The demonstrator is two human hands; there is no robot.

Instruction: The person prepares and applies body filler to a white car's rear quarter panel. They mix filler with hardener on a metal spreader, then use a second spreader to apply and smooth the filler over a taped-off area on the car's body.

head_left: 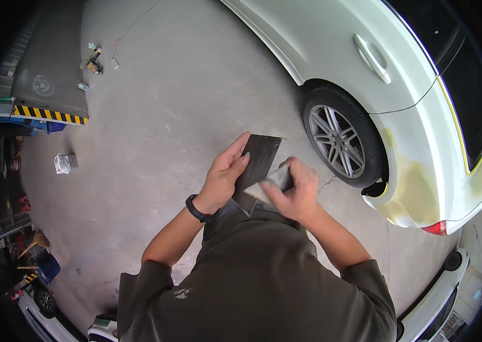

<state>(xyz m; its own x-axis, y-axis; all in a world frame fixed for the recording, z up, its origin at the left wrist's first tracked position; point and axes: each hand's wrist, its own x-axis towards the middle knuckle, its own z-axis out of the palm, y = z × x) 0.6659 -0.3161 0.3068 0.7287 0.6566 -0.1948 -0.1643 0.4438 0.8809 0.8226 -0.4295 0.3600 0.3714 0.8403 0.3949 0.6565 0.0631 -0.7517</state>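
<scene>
The grey floor (138, 142) is partly covered at the right by a white car (332, 45), whose rear wheel (339, 142) is exposed. A dark rectangular plate (261, 158) is held tilted above the floor, gripped at its left edge by the left hand (225, 175). A pale, flat piece (275, 180) is pinched by the right hand (301, 191) over the plate's lower part; whether they touch cannot be told.

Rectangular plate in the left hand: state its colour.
The rectangular plate is dark grey, nearly black; see the head view.
</scene>
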